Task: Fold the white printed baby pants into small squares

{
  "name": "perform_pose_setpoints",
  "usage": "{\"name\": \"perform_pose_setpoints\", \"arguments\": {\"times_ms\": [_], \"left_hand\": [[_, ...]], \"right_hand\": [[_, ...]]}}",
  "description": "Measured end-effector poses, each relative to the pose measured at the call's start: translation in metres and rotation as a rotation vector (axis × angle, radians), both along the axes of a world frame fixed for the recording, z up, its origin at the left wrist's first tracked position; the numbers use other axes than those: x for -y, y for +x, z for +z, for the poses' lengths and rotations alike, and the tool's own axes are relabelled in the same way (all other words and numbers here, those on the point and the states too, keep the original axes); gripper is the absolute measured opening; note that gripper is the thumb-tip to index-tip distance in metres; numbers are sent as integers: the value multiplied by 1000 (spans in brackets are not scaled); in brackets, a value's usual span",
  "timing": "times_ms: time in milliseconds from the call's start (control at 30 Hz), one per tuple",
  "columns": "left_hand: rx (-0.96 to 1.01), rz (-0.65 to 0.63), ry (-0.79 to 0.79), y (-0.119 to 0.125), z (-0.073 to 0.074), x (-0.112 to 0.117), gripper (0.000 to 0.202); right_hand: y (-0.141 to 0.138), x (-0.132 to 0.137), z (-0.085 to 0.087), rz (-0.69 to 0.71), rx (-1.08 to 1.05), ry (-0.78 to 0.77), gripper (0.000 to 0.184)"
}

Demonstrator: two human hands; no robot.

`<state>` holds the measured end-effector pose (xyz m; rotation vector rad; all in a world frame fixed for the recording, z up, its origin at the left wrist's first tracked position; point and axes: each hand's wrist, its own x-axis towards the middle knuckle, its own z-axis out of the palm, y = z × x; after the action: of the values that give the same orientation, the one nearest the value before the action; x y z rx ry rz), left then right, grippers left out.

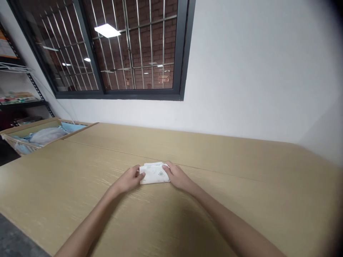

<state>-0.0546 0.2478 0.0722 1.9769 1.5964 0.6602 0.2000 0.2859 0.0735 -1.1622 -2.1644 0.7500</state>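
A small white folded cloth with a faint printed pattern is held between my two hands, at or just above the tabletop. My left hand grips its left edge, thumb on the near face and fingers behind. On the opposite edge, my right hand pinches it the same way, with the thumb over the upper right corner. The fingers behind the cloth are partly hidden. Folded layers show along its top edge.
The wide tan table reaches a white wall with a barred window. A wooden-framed crib-like box holding blue and white fabric adjoins its far left. Beyond that stands a dark shelf rack.
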Motion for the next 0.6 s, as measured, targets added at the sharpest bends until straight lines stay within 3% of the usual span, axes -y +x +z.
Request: {"name": "perform_pose_setpoints", "arguments": {"times_ms": [200, 333, 433, 500, 600], "left_hand": [[-198, 219, 39, 14, -11, -30, 23], [-336, 307, 62, 26, -20, -30, 22], [-406, 381, 167, 35, -23, -24, 32], [-434, 352, 279, 43, -26, -20, 44], [-456, 159, 402, 56, -35, -16, 53]], "right_hand": [[-20, -35, -19, -204, 162, 56, 29], [-23, -46, -32, -274, 193, 62, 24], [-24, -42, -31, -325, 189, 135, 25], [-27, -35, -27, -309, 150, 275, 31], [-33, -20, -18, -143, 62, 450, 41]]}}
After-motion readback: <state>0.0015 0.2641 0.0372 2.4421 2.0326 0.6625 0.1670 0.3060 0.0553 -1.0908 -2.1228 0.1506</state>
